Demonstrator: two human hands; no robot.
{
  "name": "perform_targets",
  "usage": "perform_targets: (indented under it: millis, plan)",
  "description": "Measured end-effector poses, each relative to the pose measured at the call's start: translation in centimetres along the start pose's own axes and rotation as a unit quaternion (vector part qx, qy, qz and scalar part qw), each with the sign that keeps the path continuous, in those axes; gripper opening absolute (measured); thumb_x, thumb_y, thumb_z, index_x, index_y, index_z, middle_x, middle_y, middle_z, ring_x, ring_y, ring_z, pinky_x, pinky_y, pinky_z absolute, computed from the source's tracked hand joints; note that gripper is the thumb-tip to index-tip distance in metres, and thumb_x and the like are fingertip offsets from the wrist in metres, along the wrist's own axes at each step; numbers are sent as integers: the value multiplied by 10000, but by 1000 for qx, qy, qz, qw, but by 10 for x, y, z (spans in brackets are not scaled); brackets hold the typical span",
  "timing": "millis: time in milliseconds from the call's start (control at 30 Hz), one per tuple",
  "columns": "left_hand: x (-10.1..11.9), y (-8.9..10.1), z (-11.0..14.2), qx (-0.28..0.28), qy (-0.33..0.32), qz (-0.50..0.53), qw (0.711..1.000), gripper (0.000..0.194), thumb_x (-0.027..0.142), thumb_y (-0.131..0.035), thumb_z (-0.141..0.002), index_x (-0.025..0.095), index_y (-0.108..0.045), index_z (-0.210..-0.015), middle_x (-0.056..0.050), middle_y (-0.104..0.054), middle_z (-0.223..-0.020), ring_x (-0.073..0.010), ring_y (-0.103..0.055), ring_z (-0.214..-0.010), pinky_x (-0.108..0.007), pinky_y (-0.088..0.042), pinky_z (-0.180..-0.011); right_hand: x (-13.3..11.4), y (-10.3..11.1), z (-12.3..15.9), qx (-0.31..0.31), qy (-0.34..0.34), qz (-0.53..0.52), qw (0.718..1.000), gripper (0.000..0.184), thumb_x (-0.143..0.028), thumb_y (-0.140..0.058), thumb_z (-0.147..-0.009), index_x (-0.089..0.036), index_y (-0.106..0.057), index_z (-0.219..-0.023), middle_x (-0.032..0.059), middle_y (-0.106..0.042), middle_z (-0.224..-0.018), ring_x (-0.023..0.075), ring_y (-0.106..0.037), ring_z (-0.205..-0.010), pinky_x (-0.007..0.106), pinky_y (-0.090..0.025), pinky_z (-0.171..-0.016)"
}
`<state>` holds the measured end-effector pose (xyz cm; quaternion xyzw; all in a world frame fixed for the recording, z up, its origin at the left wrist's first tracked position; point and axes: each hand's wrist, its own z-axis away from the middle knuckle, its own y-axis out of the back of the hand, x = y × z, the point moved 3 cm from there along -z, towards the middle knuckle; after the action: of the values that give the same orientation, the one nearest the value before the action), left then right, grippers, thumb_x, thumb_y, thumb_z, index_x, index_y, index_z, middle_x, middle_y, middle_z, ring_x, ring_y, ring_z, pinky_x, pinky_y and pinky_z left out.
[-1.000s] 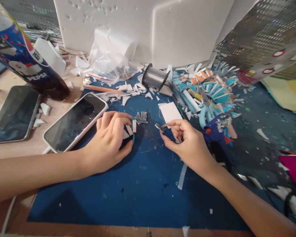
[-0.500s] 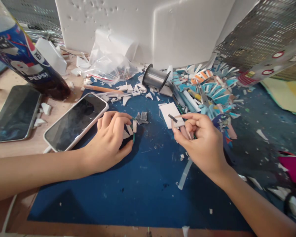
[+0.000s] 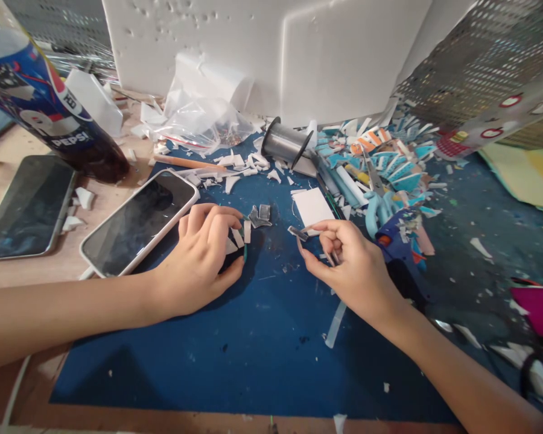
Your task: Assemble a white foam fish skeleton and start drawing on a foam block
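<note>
My left hand [image 3: 208, 247] is curled around a dark, green-edged piece with small white strips [image 3: 247, 232] on it; most of it is hidden under my fingers. Just beyond those fingertips lie small grey scraps [image 3: 260, 215] on the blue mat [image 3: 262, 355]. Between thumb and forefinger, my right hand [image 3: 348, 256] pinches a small flat grey piece [image 3: 297, 233]. Something thin also shows beneath its curled fingers, too covered to name. A white card [image 3: 313, 208] lies right behind that hand, and a translucent strip [image 3: 335, 325] lies in front of it.
Two phones [image 3: 140, 223] and a Pepsi bottle [image 3: 58, 120] stand or lie at the left. A wire spool [image 3: 286, 142], a plastic bag [image 3: 203, 123] and white foam scraps [image 3: 235, 160] are at the back. Blue-handled scissors [image 3: 377, 208] and a dark blue tool [image 3: 400, 247] lie right.
My right hand has moved left and slightly down with the grey piece, away from the white card, uncovering more of it and the scissors. My left hand stays put.
</note>
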<state>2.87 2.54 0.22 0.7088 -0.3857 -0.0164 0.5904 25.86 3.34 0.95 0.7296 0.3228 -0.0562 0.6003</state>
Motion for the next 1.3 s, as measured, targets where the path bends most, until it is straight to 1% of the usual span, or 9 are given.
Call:
perform_targets:
  millis: [300,500,633,700,800,933,1033,1100,1300]
  plan:
    - [1,0,-2,-4,-5,3,1000,206,170,-463,-894,169,-332,-1053,-181,-533,-1170,-338,-428,-1055,-590,-444,-841,4,-3,-2,-29,-19,-11,999,190,-216,-597,-840,-205,-492,-998,-65,-372,-621,112,-396,-499,255,-353,-493]
    - [1,0,-2,-6,-11,2,1000,215,163,-466,-891,169,-324,-1053,-182,-525,-1170,-343,-421,-1067,-593,-440,-848,8,-4,-3,19,-33,-8,999,185,-230,-609,-830,-200,-486,-965,-69,-380,-620,109,-399,-497,266,-360,-517]
    - [0,0,-1,-9,-3,2,1000,213,170,-466,-892,175,-332,-1057,-176,-520,-1184,-342,-415,-1081,-593,-428,-864,5,3,-4,66,-63,-54,994,225,-226,-633,-799,-205,-495,-975,-74,-384,-619,104,-401,-507,267,-381,-541]
    - [0,0,-1,-8,-1,3,1000,208,173,-467,-890,180,-336,-1051,-176,-516,-1188,-343,-413,-1087,-590,-421,-870,4,7,-6,70,-104,-123,984,223,-237,-645,-785,-209,-509,-959,-72,-375,-620,108,-406,-529,269,-396,-553]
    - [1,2,-2,-2,-1,2,1000,204,176,-471,-888,178,-348,-1051,-176,-513,-1187,-340,-413,-1088,-584,-409,-884,3,10,-9,42,-176,-253,950,210,-277,-673,-760,-197,-545,-906,-68,-358,-611,107,-395,-539,263,-389,-531]
    - [2,4,-2,11,1,9,1000,234,206,-477,-901,171,-371,-1106,-162,-512,-1207,-326,-419,-1107,-574,-382,-927,1,14,-13,5,-224,-335,915,240,-327,-716,-742,-168,-592,-871,-62,-389,-590,89,-368,-506,247,-332,-470]
    - [3,6,-1,16,1,18,1000,273,240,-481,-907,178,-377,-1152,-148,-517,-1207,-324,-416,-1123,-574,-358,-952,0,20,-14,4,-217,-363,906,223,-334,-708,-765,-160,-617,-871,-58,-412,-574,83,-374,-485,250,-346,-472]
    - [5,8,0,23,-8,18,1000,283,243,-488,-904,181,-377,-1158,-146,-523,-1204,-323,-419,-1115,-574,-357,-950,-1,26,-15,14,-205,-365,908,202,-334,-700,-777,-176,-627,-880,-51,-435,-572,95,-413,-482,258,-365,-474]
    - [11,13,-3,41,-27,5,999,283,187,-503,-889,172,-386,-1146,-148,-539,-1193,-315,-453,-1101,-553,-378,-942,-6,39,-17,78,-144,-284,945,107,-266,-659,-798,-208,-596,-860,-63,-401,-553,103,-431,-459,275,-404,-477]
